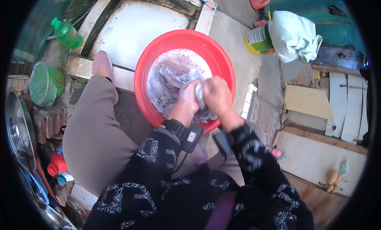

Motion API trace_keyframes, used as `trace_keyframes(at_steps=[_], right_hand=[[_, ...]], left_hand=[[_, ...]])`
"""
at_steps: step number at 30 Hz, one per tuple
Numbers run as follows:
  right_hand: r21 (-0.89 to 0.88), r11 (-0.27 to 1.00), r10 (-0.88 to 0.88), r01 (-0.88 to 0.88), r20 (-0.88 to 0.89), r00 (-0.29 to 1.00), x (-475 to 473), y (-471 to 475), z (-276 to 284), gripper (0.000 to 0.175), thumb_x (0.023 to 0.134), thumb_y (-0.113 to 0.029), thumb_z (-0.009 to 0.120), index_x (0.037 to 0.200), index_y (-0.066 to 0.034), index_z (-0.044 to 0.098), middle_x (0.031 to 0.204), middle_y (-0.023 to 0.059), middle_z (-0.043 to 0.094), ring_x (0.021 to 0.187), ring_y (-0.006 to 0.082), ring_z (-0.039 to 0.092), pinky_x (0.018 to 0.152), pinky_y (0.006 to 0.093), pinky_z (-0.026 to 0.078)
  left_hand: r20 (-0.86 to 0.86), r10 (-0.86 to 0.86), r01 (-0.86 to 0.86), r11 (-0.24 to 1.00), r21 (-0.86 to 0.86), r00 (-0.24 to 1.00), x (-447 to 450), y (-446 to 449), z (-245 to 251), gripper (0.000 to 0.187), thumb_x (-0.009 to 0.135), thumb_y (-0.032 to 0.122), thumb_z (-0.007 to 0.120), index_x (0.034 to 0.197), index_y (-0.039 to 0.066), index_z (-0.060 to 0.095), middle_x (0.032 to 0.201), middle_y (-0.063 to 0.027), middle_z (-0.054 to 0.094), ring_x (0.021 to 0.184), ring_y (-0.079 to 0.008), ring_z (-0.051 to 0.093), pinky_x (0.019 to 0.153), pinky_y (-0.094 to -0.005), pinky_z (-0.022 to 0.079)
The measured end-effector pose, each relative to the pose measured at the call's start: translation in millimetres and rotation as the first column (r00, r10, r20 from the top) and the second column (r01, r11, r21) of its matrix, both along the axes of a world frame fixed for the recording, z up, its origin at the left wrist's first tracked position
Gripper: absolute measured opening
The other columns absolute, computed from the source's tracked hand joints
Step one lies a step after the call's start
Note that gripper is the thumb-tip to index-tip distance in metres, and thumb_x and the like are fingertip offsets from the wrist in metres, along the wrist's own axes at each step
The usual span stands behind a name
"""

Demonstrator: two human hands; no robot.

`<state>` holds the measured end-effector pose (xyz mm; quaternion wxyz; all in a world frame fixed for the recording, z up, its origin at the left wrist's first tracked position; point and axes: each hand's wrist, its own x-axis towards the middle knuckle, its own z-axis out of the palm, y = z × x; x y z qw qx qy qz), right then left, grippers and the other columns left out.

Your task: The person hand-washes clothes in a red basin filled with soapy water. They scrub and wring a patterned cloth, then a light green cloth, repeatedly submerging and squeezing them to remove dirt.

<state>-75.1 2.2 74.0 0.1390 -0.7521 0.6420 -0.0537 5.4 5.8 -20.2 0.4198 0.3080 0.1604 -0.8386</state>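
Observation:
A red plastic basin (pixel 183 37) stands on the ground between my legs. Foamy suds (pixel 190 55) fill it, and a pale grey-lilac wet cloth (pixel 166 84) lies bunched in them. Over the basin's near side, my left hand (pixel 188 96) grips a gathered part of this cloth and has foam on its fingers. Pressed close on its right, my right hand (pixel 217 94), slightly blurred, also holds the bunched cloth. The cloth's lower folds hang down into the suds. Each wrist carries a strapped black device.
A green pump bottle (pixel 68 35) and a plastic-covered green bucket (pixel 44 84) stand at left. Metal bowls (pixel 19 131) lean below them. A brush (pixel 206 2) rests on a ledge beyond the basin. At upper right, a white bag (pixel 293 35) sits on a green container (pixel 259 39).

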Motion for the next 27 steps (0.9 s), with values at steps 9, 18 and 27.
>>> trace_keyframes(at_steps=[9, 18, 27], right_hand=[[0.022, 0.982, -0.186, 0.189, -0.079, 0.979, 11.4, -16.1, 8.8, 0.025, 0.084, -0.028, 0.056, 0.082, -0.0041, 0.063, 0.087, 0.0198, 0.063, 0.087, 0.039, 0.059, 0.076, 0.0474, 0.048], [0.103, 0.975, -0.197, 0.198, -0.018, 0.98, -7.2, -27.4, -7.6, 0.026, 0.085, -0.028, 0.057, 0.09, -0.0031, 0.064, 0.092, 0.0213, 0.064, 0.088, 0.0386, 0.061, 0.079, 0.0435, 0.049], [0.906, 0.387, -0.748, -0.17, 0.417, 0.517, -69.7, 34.9, -27.9, 0.054, 0.08, -0.029, 0.071, 0.122, 0.0003, 0.055, 0.114, 0.0144, 0.063, 0.106, 0.0264, 0.059, 0.093, 0.0372, 0.047]], left_hand=[[-0.159, 0.069, -0.066, 0.998, 0.019, 0.985, -12.5, 2.3, -1.9, 0.023, 0.09, 0.023, 0.054, 0.105, 0.007, 0.062, 0.099, -0.0087, 0.066, 0.083, -0.0249, 0.065, 0.075, -0.0394, 0.053], [-0.058, -0.016, 0.018, 0.999, 0.041, 0.998, 4.3, -0.4, 13.5, 0.029, 0.094, 0.026, 0.047, 0.105, 0.003, 0.059, 0.101, -0.0132, 0.065, 0.092, -0.027, 0.063, 0.082, -0.0466, 0.051], [-0.109, 0.282, -0.281, 0.959, 0.02, 0.953, 26.9, -33.5, 26.2, 0.042, 0.086, 0.025, 0.062, 0.117, -0.002, 0.056, 0.117, -0.014, 0.059, 0.101, -0.0277, 0.06, 0.092, -0.0429, 0.046]])
